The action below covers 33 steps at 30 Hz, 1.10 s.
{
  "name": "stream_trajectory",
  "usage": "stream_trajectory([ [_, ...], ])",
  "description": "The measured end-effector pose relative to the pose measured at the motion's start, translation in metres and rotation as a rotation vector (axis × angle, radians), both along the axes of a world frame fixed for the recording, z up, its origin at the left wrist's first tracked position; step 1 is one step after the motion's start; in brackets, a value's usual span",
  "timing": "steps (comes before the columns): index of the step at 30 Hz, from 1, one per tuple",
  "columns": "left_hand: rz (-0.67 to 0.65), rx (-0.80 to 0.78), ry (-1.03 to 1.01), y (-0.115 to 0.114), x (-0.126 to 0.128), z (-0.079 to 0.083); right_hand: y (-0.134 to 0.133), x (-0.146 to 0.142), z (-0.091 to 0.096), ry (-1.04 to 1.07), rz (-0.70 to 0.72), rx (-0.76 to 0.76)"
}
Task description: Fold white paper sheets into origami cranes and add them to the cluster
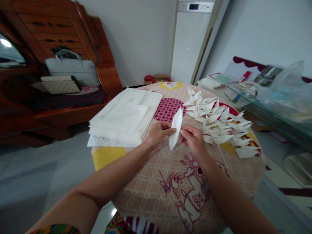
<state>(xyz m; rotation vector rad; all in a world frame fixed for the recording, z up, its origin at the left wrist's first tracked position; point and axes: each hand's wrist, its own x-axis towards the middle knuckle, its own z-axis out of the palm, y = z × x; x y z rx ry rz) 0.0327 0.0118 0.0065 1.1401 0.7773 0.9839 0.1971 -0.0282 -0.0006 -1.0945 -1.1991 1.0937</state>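
Observation:
A long, pointed piece of folded white paper stands nearly upright between my hands, above the round table. My left hand pinches its left edge at mid-height with fingers closed. My right hand grips its right edge, fingers curled shut. A heap of several finished folded white paper shapes lies just right of my right hand. A thick stack of white printed sheets sits left of my left hand.
The table wears a pink patterned cloth with cartoon prints. A wooden bench with bags stands at left. A white floor-standing unit is behind. A glass shelf with clutter and a plastic bag is at right.

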Motion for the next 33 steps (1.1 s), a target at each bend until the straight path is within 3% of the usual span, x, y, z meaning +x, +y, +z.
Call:
stream_trajectory([
  [5, 0.013, 0.033, 0.040, -0.002, 0.001, 0.000, -0.001, 0.001, 0.002, -0.035, -0.026, -0.048],
  [14, 0.019, 0.073, 0.064, -0.001, 0.000, -0.003, -0.001, -0.002, 0.010, 0.137, 0.039, -0.141],
  [24, -0.039, 0.124, 0.080, -0.004, 0.001, 0.000, -0.001, -0.001, 0.005, 0.086, 0.015, -0.086],
  [33, 0.049, 0.310, 0.259, -0.002, -0.004, -0.001, -0.001, -0.001, -0.001, 0.006, -0.017, -0.053],
])
